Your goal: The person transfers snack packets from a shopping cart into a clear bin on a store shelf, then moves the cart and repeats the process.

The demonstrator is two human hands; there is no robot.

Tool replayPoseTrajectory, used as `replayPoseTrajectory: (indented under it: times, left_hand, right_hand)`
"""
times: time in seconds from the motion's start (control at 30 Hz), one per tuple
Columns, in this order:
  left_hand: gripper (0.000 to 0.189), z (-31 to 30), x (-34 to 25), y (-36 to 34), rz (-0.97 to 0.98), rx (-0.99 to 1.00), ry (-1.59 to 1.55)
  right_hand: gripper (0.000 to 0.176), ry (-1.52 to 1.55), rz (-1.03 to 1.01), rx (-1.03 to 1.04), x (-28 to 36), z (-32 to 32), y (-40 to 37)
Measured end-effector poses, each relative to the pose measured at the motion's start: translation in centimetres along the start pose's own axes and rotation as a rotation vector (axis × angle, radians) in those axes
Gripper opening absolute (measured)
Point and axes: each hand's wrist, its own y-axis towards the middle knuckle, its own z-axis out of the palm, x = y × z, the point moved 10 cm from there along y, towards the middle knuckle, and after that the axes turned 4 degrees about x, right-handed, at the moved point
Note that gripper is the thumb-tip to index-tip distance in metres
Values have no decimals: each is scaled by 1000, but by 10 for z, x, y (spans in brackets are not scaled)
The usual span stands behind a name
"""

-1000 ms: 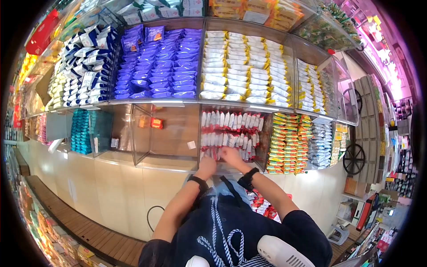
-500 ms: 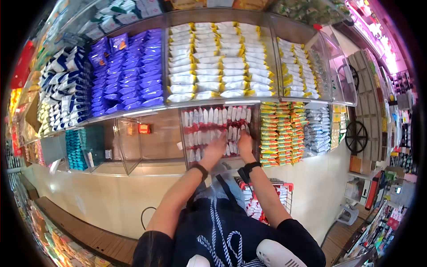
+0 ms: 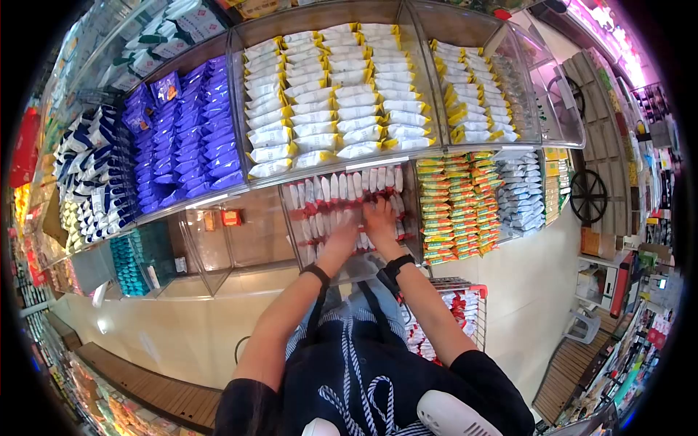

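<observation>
Both hands reach into a clear-walled lower bin of white-and-red packets standing in rows. My left hand is over the middle rows; its fingers are blurred, and whether it holds a packet cannot be made out. Beside it on the right, my right hand rests on the packets with its fingers spread and bent downward, nothing visible in its grasp. A dark band circles the left wrist, and a black watch-like band the right.
Above the bin are white-and-yellow packets and purple packets. Green-and-orange packets lie to the right. A cart with red-and-white packets stands beside my right arm. Clear dividers rise at left.
The view has shifted and tilted a little. My right hand has moved left along the packets, closer to my left hand, and its fingers are now spread.
</observation>
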Motion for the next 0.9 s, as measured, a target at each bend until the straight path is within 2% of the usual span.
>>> replayPoseTrajectory:
  times: [0.07,0.13,0.2,0.27,0.37,0.47,0.53,0.67,0.77,0.83,0.87,0.9]
  left_hand:
    - [33,-13,-14,12,38,89,117]
    - [35,2,-18,23,-4,43,326]
    - [36,17,-21,26,15,79,527]
    - [36,1,-24,29,100,196,719]
    - [36,58,-16,31,-7,137,635]
    - [36,-3,-22,28,108,210,526]
    - [36,-8,-23,24,154,226,478]
    - [34,-3,-18,25,151,177,457]
    - [32,-26,-10,28,182,309,342]
    - [31,-10,-4,27,158,210,397]
    - [30,0,-2,26,146,161,424]
    - [30,-2,-1,26,147,204,352]
  right_hand:
    - [35,28,30,16,-5,0,1]
    - [36,67,37,-6,-5,-8,2]
    - [36,79,27,-1,-5,-10,1]
    - [37,98,33,20,-8,-5,-1]
    - [39,115,53,65,-12,3,-1]
    - [40,64,40,70,-18,18,0]
    - [40,4,19,24,-16,19,1]
    - [36,153,3,100,-17,14,2]
    - [32,318,-53,57,-25,7,3]
    - [29,507,-88,5,-31,1,1]
    - [27,543,-15,-43,-39,-4,-1]
    - [24,578,62,-90,-43,-18,-5]
